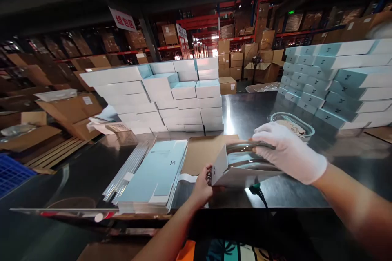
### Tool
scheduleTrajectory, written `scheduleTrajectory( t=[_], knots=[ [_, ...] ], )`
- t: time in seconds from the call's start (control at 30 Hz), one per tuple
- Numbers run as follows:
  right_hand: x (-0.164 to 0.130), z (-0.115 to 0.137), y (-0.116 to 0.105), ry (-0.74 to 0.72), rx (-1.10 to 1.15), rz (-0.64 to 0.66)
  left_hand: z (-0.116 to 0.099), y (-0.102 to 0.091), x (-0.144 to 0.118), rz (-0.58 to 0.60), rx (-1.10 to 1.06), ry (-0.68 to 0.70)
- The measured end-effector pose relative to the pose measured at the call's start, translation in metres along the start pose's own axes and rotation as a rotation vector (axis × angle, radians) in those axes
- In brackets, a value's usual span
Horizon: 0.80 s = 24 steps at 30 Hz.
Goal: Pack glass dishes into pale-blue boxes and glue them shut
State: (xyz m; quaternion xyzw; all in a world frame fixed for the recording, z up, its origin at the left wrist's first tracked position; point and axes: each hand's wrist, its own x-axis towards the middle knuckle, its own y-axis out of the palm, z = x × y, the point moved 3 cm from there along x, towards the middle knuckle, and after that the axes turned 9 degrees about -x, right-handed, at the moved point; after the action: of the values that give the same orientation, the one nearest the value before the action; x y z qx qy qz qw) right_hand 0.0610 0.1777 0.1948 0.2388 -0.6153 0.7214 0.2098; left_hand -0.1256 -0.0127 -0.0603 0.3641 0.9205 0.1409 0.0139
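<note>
A: Where do we have the box (pixel 241 177)?
B: Right of centre in the lower half of the frame, near the front edge of the table (pixel 294 195), its open top towards us. We cannot tell whether its base rests on the metal or is lifted.
A: And our left hand (pixel 202 187)?
B: Bare, its fingers closed round the box's left end, probably to steady it while the other side is worked.
A: Our right hand (pixel 278 147)?
B: White-gloved, closed narrowly on the edge of a grey packet (pixel 241 146) at the box's mouth. Coming from above, it seems to leave the left hand free to brace the wall.
A: Why do we have the stack (pixel 156 171) of blue sheets at lower centre-left?
B: Likely for easy reach, with the clear strips (pixel 128 171) along its left side. A brown card (pixel 211 147) lies behind, between the stack and the box.
A: Let's count.
B: Two hands, one box held. At least two curved edges show inside it; the rest is hidden. One stack, its sheets too tight to number; several strips, overlapping too much to count. One tub (pixel 310 135) just beyond the glove, and one green-ended cord (pixel 255 189) by the box's near side.
A: And the white boxes?
B: Two piles: one left of centre (pixel 165 104), one at upper right (pixel 315 89). We see only their outer faces, so we give no total.
</note>
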Motion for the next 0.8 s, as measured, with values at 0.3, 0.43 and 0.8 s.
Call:
scheduleTrajectory(
  t=[0.3, 0.43, 0.8],
  knots=[
    [-0.084, -0.022, 0.117, 0.552, 0.555, -0.267, 0.002, -0.012, -0.005, -0.048, 0.167, 0.123],
    [-0.078, -0.002, 0.161, 0.548, 0.808, -0.216, -0.034, 0.002, -0.001, -0.030, 0.201, 0.403],
    [-0.044, -0.024, 0.177, 0.767, 0.718, -0.454, -0.035, 0.006, 0.012, -0.024, 0.143, 0.584]
  ],
)
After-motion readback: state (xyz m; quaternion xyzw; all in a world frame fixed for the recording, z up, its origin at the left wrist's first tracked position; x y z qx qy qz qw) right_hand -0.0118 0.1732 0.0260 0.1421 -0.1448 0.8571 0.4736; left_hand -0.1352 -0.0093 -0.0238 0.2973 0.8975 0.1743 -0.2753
